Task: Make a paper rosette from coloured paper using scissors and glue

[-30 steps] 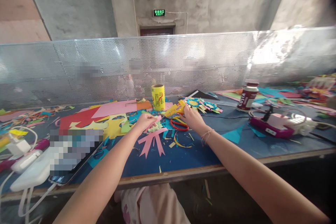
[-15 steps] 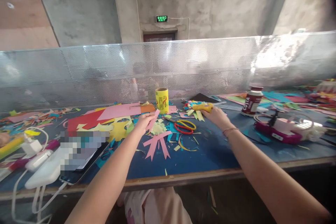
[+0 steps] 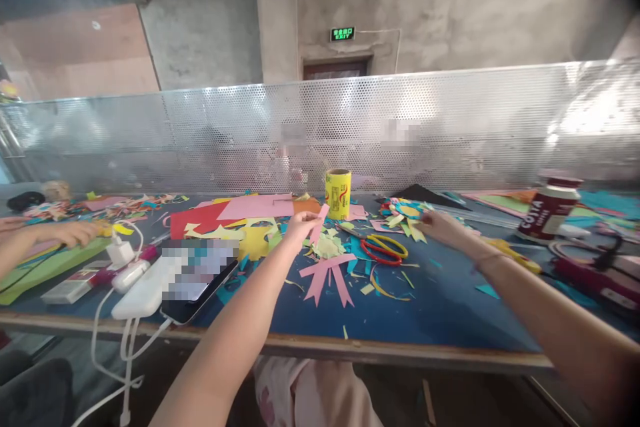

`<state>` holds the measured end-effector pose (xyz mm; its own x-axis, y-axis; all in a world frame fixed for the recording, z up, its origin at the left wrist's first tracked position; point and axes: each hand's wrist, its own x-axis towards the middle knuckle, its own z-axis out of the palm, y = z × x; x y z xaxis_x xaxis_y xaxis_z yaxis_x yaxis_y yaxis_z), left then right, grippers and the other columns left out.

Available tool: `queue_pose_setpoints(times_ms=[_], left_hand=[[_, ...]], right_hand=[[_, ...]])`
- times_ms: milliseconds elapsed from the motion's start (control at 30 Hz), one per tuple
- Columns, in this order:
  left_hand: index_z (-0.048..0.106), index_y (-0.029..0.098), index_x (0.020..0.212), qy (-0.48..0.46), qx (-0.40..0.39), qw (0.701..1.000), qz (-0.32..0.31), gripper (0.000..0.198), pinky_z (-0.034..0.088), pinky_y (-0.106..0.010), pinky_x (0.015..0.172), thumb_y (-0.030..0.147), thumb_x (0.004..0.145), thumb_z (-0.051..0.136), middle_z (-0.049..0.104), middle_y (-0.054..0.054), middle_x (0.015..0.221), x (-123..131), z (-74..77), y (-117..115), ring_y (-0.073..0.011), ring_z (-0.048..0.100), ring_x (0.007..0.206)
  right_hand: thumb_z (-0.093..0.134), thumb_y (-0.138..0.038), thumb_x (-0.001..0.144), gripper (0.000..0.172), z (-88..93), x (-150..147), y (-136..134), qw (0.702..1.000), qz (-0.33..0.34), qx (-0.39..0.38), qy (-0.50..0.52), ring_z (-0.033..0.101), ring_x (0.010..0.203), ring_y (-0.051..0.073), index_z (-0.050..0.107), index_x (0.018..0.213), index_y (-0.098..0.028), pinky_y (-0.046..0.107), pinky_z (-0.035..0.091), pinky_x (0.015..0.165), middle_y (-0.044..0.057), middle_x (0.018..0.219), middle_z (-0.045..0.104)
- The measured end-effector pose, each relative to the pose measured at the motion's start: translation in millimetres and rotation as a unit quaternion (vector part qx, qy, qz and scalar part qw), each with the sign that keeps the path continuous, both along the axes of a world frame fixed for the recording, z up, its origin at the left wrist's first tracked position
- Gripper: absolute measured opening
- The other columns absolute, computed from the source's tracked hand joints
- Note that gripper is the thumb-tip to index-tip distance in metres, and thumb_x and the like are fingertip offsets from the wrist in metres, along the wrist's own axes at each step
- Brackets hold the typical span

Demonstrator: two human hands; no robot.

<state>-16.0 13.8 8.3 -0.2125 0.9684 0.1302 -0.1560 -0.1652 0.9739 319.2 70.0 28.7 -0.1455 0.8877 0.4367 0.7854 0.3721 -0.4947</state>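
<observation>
My left hand [image 3: 304, 230] pinches a pink paper strip [image 3: 320, 225] above a pale green cut-paper piece [image 3: 327, 245]. Just below lies a pink fan of notched paper strips [image 3: 329, 273]. My right hand [image 3: 443, 227] reaches to a small pile at the right, its fingertips at the edge of a paper flower with ribbon-like tails [image 3: 407, 213]. Its fingers look closed, but what is between them is hidden. Beside my right forearm lies a yellow tool like a glue gun [image 3: 513, 255]. Scissors with red and yellow handles [image 3: 385, 249] rest between my hands.
A yellow tape roll [image 3: 339, 193] stands at the back before a perforated metal screen [image 3: 240, 140]. A brown bottle [image 3: 549, 208] stands right. Left are a phone [image 3: 200, 293], a white power bank [image 3: 143, 297] and cables. Another person's hand [image 3: 75, 233] is at far left.
My right hand has let go of the yellow tool, which now lies to the right, and is at the paper flower. The left hand still holds the pink strip. The view has turned left.
</observation>
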Motion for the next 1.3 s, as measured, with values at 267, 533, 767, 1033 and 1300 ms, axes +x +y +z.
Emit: queue_pose_setpoints(times_ms=[267, 533, 767, 1033, 1300], left_hand=[[0.058, 0.015, 0.064, -0.032, 0.008, 0.999, -0.041, 0.027, 0.036, -0.020, 0.047, 0.025, 0.051, 0.080, 0.054, 0.004, 0.053, 3, 3.4, -6, -0.0065, 0.047, 0.045], [0.062, 0.017, 0.079, 0.128, -0.007, 0.991, -0.049, 0.022, 0.045, -0.026, 0.067, 0.035, 0.065, 0.068, 0.067, -0.005, 0.081, -3, 4.6, -4, -0.0153, 0.061, 0.073], [0.066, 0.020, 0.087, 0.589, -0.051, 0.807, 0.008, 0.049, 0.043, -0.034, 0.084, 0.060, 0.058, 0.068, 0.066, -0.013, 0.105, -16, -15.4, 4, -0.0315, 0.057, 0.105], [0.059, 0.020, 0.090, 0.604, -0.089, 0.792, -0.002, 0.044, 0.044, -0.031, 0.075, 0.047, 0.058, 0.073, 0.063, -0.008, 0.100, -10, -14.8, -1, -0.0241, 0.059, 0.092], [0.050, 0.021, 0.082, 0.369, -0.004, 0.925, 0.088, 0.052, 0.039, -0.025, 0.062, 0.027, 0.043, 0.083, 0.052, 0.004, 0.071, -14, -10.2, 3, -0.0141, 0.052, 0.065]], right_hand=[[0.077, -0.031, 0.058, 0.022, 8.9, -187, -41, 0.895, 0.238, -0.201, 0.320, 0.054, 0.061, 0.011, 0.063, 0.068, -0.017, 0.023, 0.042, 0.057, 0.001, 0.069, 0.062], [0.080, -0.023, 0.055, 0.022, -17.1, -192, -31, 0.797, 0.206, -0.227, 0.520, 0.054, 0.058, 0.007, 0.060, 0.062, -0.016, 0.019, 0.044, 0.057, -0.003, 0.061, 0.058], [0.069, -0.012, 0.067, 0.012, -15.7, -168, -21, 0.784, 0.153, -0.244, 0.550, 0.059, 0.061, 0.009, 0.057, 0.066, -0.017, 0.021, 0.049, 0.063, 0.000, 0.064, 0.062], [0.064, -0.009, 0.063, 0.014, -17.2, -163, -25, 0.781, 0.098, -0.342, 0.512, 0.055, 0.052, 0.010, 0.057, 0.072, -0.017, 0.021, 0.045, 0.048, 0.000, 0.059, 0.058], [0.064, -0.012, 0.064, 0.011, -9.4, -162, -22, 0.747, 0.151, -0.268, 0.590, 0.058, 0.062, 0.011, 0.055, 0.069, -0.017, 0.021, 0.048, 0.057, 0.002, 0.068, 0.062]])
